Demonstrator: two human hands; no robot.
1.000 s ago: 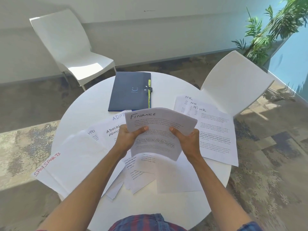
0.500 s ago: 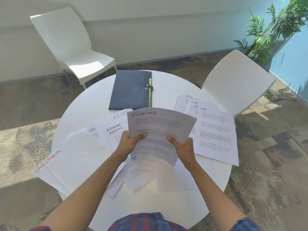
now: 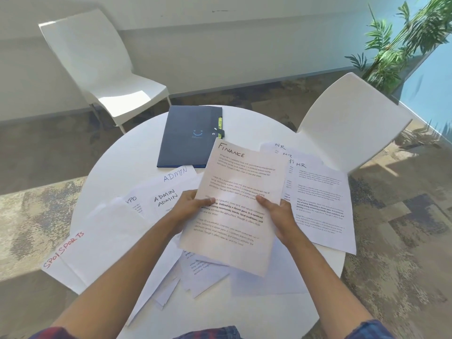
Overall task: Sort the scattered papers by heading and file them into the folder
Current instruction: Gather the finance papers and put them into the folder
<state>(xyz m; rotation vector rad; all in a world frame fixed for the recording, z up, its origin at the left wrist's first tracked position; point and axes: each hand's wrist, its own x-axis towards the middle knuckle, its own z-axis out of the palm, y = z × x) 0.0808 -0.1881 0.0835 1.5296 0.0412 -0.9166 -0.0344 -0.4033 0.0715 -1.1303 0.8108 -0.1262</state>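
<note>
Both hands hold a stack of sheets headed FINANCE (image 3: 241, 192) upright above the round white table (image 3: 127, 162). My left hand (image 3: 189, 206) grips its left edge and my right hand (image 3: 278, 216) grips its right edge. A closed dark blue folder (image 3: 188, 135) lies at the table's far side. HR sheets (image 3: 320, 201) lie fanned on the right. ADMIN sheets (image 3: 168, 189) sit left of centre, and SPORTS sheets (image 3: 93, 243) hang over the left edge. More loose sheets (image 3: 205, 272) lie under the held stack.
A white chair (image 3: 105, 69) stands beyond the table on the left, another white chair (image 3: 352, 123) is tucked in on the right. A green plant (image 3: 396, 45) fills the far right corner. Patterned carpet surrounds the table.
The FINANCE stack has gone from curled and tilted back to flatter and upright, shifted a little right. Both hands kept their grip on its edges.
</note>
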